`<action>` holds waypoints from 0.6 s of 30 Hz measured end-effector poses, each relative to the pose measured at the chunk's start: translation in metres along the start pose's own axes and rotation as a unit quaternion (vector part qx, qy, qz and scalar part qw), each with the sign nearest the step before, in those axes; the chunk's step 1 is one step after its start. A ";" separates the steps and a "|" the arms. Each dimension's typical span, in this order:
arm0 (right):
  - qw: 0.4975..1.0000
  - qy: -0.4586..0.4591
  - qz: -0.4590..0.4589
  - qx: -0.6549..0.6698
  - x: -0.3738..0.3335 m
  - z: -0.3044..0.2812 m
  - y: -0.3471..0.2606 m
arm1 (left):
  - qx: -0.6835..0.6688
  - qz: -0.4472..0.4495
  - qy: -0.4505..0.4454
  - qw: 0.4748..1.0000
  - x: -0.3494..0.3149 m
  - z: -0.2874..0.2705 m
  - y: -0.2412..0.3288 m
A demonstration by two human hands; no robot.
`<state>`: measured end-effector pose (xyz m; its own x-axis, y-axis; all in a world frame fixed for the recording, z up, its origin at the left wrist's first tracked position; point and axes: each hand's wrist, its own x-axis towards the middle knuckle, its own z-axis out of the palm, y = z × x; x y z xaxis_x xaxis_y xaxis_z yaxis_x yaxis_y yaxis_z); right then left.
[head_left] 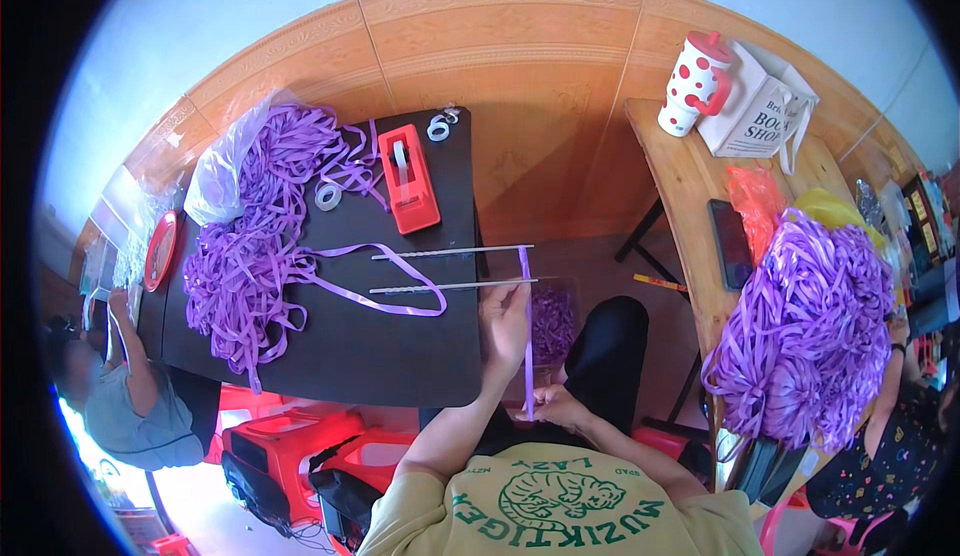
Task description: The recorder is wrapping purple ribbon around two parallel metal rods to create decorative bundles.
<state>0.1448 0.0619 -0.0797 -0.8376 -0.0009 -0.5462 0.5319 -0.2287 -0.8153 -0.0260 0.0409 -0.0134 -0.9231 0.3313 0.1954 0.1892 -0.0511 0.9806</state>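
Two thin metal chopsticks (450, 285) with twisted shafts stick out leftward, roughly parallel and apart, over the dark table. My left hand (503, 328) is closed around the lower one near its right end; how it holds the upper one is partly hidden. A flat purple ribbon (528, 341) runs from the right ends of the chopsticks down toward my lap. There my right hand (556, 407) pinches the ribbon's lower part. Behind the chopsticks, a loose loop of purple ribbon (425, 308) trails from a big tangled heap of purple ribbon (235, 281) on the table.
The dark table (400, 361) carries a red tape dispenser (408, 181) and tape rolls (328, 196). Below my hands is a container of purple strips (553, 321). A wooden table (650, 146) at right bears a phone (731, 244), a spotted tumbler (695, 86) and a ribbon pile (805, 336). People sit both sides.
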 end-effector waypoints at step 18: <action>0.953 0.240 -0.124 0.138 0.012 -0.029 0.000 | -0.313 -0.203 -0.062 0.926 -0.010 -0.001 0.037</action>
<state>0.1389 0.0898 -0.0920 -0.7444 0.5168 -0.4228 0.2170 -0.4115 -0.8852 -0.0102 0.0353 0.0210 -0.8229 0.5460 -0.1572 -0.4319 -0.4215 0.7973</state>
